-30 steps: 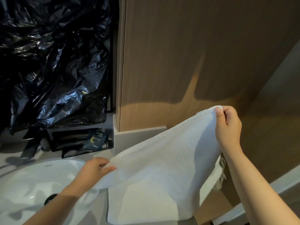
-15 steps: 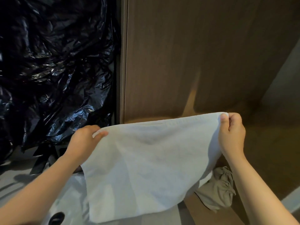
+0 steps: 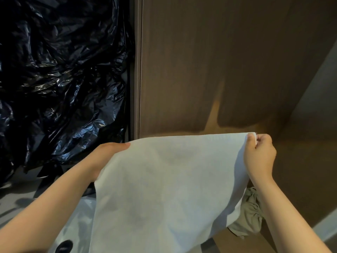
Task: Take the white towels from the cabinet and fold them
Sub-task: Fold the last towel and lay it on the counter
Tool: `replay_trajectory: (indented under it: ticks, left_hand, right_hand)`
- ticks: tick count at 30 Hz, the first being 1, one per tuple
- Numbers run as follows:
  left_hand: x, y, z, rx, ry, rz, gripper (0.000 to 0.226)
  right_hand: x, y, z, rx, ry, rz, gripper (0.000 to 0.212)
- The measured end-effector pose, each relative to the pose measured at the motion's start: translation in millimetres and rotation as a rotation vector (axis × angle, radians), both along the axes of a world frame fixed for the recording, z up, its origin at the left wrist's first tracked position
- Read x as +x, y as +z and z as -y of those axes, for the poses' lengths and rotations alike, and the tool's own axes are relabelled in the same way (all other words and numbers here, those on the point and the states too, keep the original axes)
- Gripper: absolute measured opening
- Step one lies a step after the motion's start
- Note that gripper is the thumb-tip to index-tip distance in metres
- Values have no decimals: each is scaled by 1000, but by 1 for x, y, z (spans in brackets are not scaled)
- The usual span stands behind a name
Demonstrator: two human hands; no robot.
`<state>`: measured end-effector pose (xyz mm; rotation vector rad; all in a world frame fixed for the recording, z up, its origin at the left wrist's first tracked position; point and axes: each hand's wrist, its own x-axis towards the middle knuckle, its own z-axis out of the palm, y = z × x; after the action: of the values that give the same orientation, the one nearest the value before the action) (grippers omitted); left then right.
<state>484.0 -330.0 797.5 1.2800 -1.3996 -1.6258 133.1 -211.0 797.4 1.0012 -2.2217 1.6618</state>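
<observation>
Countertop (image 3: 16,207) in pale grey ran along the lower left, carrying a white basin (image 3: 76,225) with a dark drain (image 3: 63,246) at the bottom edge. Crumpled black plastic sheeting (image 3: 63,79) filled the upper left. A tall wood-grain cabinet panel (image 3: 218,61) occupied the centre and right, partly in shadow, and a grey wall (image 3: 319,88) met it at the far right. A crumpled grey-green cloth (image 3: 249,216) lay on a wooden surface (image 3: 237,243) at the lower right, just beside the right forearm.

The white towel (image 3: 173,189) hung spread in front of the cabinet panel, held in the air by its two upper corners, with its lower part draped over the right side of the basin. The left hand (image 3: 107,157) gripped the upper left corner, thumb on the near face; its fingers were hidden behind the fabric. The right hand (image 3: 259,157) pinched the upper right corner between thumb and curled fingers.

Compared with one second earlier, the left hand had risen from basin level, so the top edge of the towel had changed from a steep slant to almost level. The towel now covered the pale plinth and the dark packets seen then behind the basin. More of the grey-green cloth was exposed. Against the frame half a second earlier, the hold on both corners was unchanged.
</observation>
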Motion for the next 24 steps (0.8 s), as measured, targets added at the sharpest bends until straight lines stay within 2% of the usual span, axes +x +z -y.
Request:
replay_trajectory:
  ticks: [2,5,10,16,20,24]
  left_hand:
    - [-2,2,-2,106,-46,-34,22]
    - [-15,-1,-7,160,-31,-112,25]
    - [-38,-6,-21,135,-74,-159,28]
    - [-49,-2,-34,112,-91,-241,23]
    - [-49,-3,-49,172,-174,-396,26]
    - [-44,-17,-65,226,-207,-537,42]
  right_hand:
    - [7,-2,-2,-6,27,65,22]
    - [29,-5,-4,-16,120,140,23]
    - [77,-8,-11,-85,356,136,26]
    - [131,-12,-20,-30,654,146,14]
    - [149,-22,-21,-5,721,212,13]
    - [159,-31,-26,-10,757,290,15]
